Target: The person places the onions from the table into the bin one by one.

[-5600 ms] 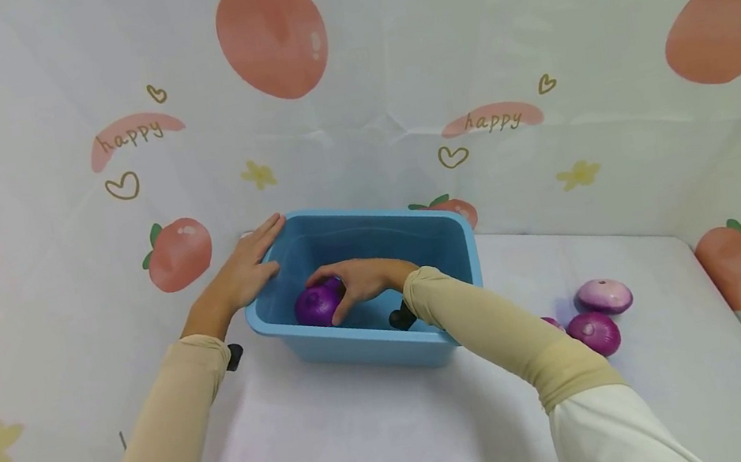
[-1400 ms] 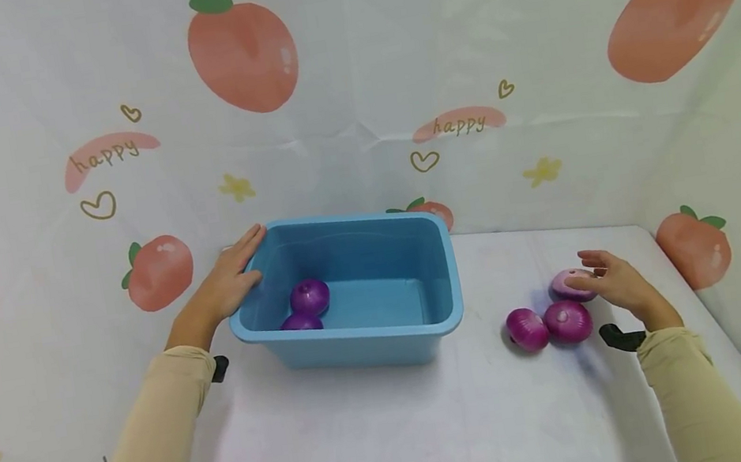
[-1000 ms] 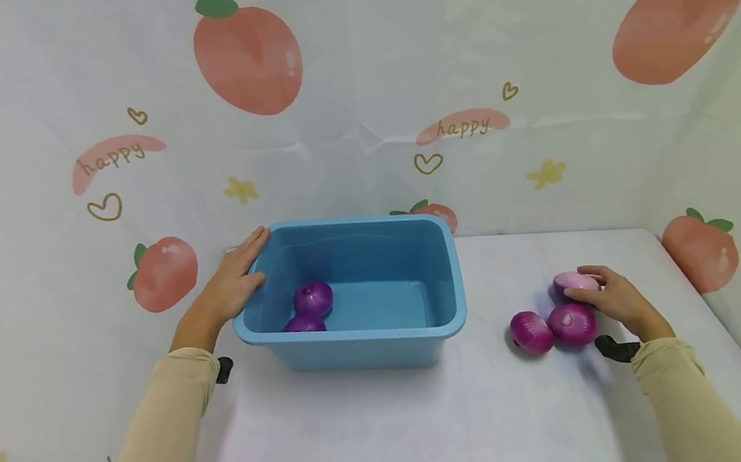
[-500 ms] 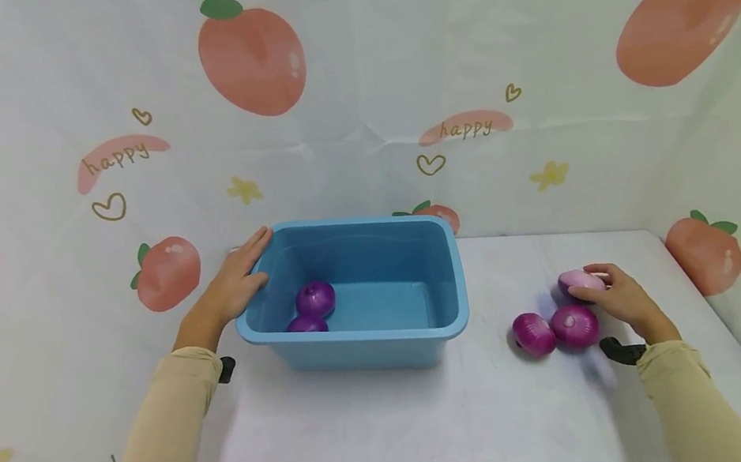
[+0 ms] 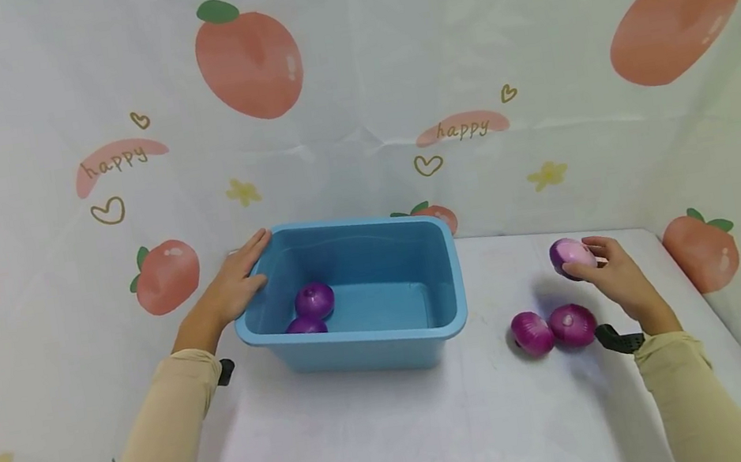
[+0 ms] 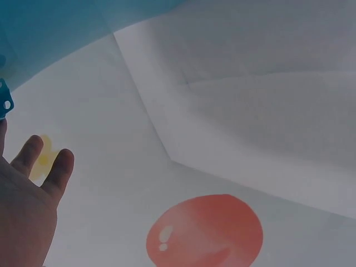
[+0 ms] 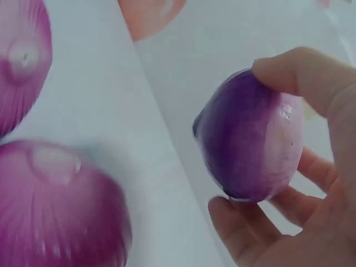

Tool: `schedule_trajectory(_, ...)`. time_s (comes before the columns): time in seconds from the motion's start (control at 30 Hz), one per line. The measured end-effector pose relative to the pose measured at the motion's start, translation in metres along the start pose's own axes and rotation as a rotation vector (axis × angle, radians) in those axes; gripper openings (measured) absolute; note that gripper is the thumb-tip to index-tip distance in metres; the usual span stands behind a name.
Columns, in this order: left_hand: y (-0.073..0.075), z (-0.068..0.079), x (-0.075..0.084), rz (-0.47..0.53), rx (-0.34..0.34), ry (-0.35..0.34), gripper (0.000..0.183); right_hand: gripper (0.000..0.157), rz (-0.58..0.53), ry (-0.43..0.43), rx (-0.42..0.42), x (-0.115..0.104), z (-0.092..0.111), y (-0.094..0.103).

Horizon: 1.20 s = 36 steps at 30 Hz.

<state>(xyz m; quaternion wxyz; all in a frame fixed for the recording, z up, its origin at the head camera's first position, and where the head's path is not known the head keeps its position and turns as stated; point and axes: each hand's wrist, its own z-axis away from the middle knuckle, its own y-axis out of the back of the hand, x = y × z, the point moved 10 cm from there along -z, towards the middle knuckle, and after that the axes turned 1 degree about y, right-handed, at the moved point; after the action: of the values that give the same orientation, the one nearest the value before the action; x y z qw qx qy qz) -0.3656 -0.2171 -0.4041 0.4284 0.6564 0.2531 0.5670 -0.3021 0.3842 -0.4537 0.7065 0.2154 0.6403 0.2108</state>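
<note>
My right hand (image 5: 621,280) holds a red onion (image 5: 567,256) above the table, thumb on one side and fingers on the other. The right wrist view shows this onion (image 7: 239,139) with a dark purple half and a paler pink half. Just below, two red onions, a left one (image 5: 533,334) and a right one (image 5: 574,325), lie side by side on the table. My left hand (image 5: 227,291) rests on the left rim of a blue plastic bin (image 5: 365,339), its fingers straight. Inside the bin are two purple onions, a rear one (image 5: 314,301) and a front one (image 5: 305,325) partly hidden by the front wall.
The white-covered table (image 5: 387,436) extends around the bin and to its right. A white cloth backdrop (image 5: 361,73) with printed fruit stands behind and at both sides, close to the bin's back.
My right hand came out of the bin, moved right to the loose onions, took hold of the paler one and lifted it off the table. My left hand stays on the bin rim.
</note>
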Motion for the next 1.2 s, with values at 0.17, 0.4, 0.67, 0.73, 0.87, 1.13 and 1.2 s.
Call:
schedule_trajectory(0.17,-0.001,0.0,0.0,-0.011,-0.001,0.001,0.078,0.09,-0.019,0.061,0.003,-0.022,-0.002,-0.004)
schedule_trajectory(0.4,0.0,-0.001,0.0,-0.024,-0.003,0.002,0.079,0.084,0.001,0.144,-0.026,-0.052,-0.006,-0.012)
schedule_trajectory(0.67,0.0,-0.001,0.0,-0.046,-0.006,0.001,0.079,0.071,-0.095,0.316,-0.039,-0.104,-0.013,-0.027)
schedule_trajectory(0.73,-0.001,0.0,0.0,-0.045,-0.01,0.003,0.079,0.068,-0.118,0.366,-0.061,-0.119,-0.015,-0.033)
schedule_trajectory(0.87,0.0,0.0,0.001,-0.038,-0.012,0.006,0.079,0.066,-0.122,0.433,-0.118,-0.147,-0.02,-0.049)
schedule_trajectory(1.13,0.002,-0.001,0.002,-0.047,-0.013,0.002,0.078,0.072,-0.152,0.481,-0.258,-0.198,-0.03,-0.084)
schedule_trajectory(1.2,0.002,-0.001,0.002,-0.045,-0.012,0.005,0.078,0.078,-0.169,0.498,-0.3,-0.212,-0.033,-0.095)
